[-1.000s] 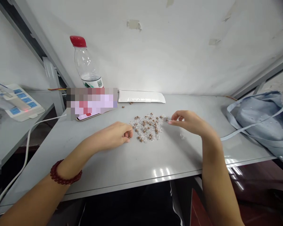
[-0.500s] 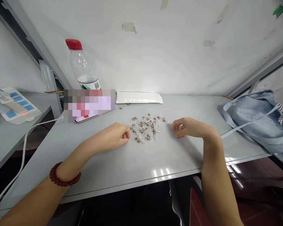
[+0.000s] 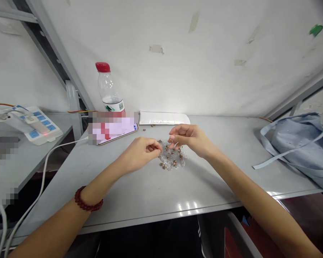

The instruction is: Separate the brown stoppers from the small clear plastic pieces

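Note:
A loose pile of small clear plastic pieces with brown bits (image 3: 173, 157) lies in the middle of the grey table (image 3: 140, 200). At the pile's left edge is my left hand (image 3: 144, 152), its thumb and fingers closed together; whatever they pinch is too small to make out. My right hand (image 3: 187, 138) hovers over the far right side of the pile, fingers curled and brought near the thumb. Whether anything sits between its fingertips cannot be seen clearly. Part of the pile is hidden behind both hands.
A phone (image 3: 118, 130) leans before a red-capped bottle (image 3: 110, 87) at the back left. A white packet (image 3: 164, 118) lies along the wall, with brown bits near it. A power strip (image 3: 43, 125) is far left, a light blue bag (image 3: 293, 143) at right.
My right hand has moved left, from beside the pile to above it. My left hand remains at the pile's left edge, its thumb now showing. The view has shifted slightly.

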### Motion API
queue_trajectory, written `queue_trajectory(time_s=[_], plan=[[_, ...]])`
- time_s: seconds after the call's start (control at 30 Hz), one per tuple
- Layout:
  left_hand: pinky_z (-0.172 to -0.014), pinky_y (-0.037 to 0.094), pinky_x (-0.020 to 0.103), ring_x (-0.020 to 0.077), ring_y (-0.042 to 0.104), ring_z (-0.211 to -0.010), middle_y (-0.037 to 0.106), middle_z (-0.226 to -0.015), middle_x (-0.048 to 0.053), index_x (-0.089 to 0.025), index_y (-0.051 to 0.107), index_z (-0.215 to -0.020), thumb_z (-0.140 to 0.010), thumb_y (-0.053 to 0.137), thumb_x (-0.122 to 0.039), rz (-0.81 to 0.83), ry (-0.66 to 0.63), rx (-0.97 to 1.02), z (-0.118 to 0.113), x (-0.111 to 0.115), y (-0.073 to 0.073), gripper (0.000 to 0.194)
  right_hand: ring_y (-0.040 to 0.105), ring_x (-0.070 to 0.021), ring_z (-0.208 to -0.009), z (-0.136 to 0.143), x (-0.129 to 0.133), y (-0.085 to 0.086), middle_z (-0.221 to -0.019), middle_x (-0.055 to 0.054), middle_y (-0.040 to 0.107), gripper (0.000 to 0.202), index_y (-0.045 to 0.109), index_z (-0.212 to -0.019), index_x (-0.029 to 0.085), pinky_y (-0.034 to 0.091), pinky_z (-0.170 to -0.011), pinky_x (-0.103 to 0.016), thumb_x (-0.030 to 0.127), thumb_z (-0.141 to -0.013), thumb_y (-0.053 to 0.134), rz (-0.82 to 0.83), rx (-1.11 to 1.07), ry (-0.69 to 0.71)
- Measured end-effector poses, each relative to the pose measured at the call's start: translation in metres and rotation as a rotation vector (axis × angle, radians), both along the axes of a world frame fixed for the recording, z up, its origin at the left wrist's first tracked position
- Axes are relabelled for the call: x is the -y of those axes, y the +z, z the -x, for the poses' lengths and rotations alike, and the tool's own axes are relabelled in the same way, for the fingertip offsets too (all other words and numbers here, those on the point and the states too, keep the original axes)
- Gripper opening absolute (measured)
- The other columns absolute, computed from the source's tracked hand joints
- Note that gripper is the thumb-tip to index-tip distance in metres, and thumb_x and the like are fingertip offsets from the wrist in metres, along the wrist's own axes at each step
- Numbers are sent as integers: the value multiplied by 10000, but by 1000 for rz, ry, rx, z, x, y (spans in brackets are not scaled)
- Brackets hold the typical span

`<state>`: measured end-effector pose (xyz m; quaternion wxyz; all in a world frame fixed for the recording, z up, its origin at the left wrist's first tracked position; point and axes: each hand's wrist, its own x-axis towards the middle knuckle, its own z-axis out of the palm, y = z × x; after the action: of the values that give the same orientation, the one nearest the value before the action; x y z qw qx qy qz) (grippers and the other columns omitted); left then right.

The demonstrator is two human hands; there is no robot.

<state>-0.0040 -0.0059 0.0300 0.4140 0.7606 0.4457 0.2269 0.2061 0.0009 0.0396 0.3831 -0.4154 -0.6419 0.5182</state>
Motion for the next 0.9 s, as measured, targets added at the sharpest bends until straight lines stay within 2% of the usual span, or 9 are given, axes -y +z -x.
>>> queue_trajectory(time_s=[0.13,0.23,0.3,0.43,0.67,0.9], plan=[[-649,483,260,136,592,-652,628,-663,0,-155,656,-820,-764,567,-283,114,69,185,-2,1,3,166,690,-157,-718,12,-1,-16,-772,-37,699,194,633,-878,161,529,-636,-275,328,-789,674,74,-119,-55],[-713,503,273,131,610,-678,647,-694,5,-153,660,-833,-769,598,-272,188,92,332,-4,1,3,149,696,-165,-759,17,6,-25,-795,-52,712,197,640,-895,159,540,-680,-285,334,-808,659,148,-168,6],[-744,509,282,127,615,-693,662,-729,12,-153,665,-846,-775,611,-270,241,99,424,-5,1,2,147,697,-166,-788,19,11,-27,-823,-61,723,198,648,-905,164,545,-708,-290,344,-824,643,175,-195,47],[-753,507,293,120,602,-694,661,-748,19,-144,670,-842,-779,625,-263,323,63,542,-7,2,-2,141,693,-134,-766,20,17,-24,-818,-56,734,194,670,-895,166,535,-707,-246,349,-842,633,228,-239,33],[-698,487,263,105,577,-683,657,-761,15,-148,679,-848,-789,630,-254,314,54,555,-9,5,-3,131,659,-57,-667,21,18,-24,-765,-33,725,211,701,-801,147,496,-608,-125,327,-871,616,327,-350,64],[-675,485,244,105,585,-684,670,-769,9,-151,673,-849,-785,634,-250,257,72,549,-12,7,-2,125,614,-40,-573,20,20,-27,-693,-25,695,249,706,-758,130,481,-559,-121,338,-865,621,383,-395,49]])
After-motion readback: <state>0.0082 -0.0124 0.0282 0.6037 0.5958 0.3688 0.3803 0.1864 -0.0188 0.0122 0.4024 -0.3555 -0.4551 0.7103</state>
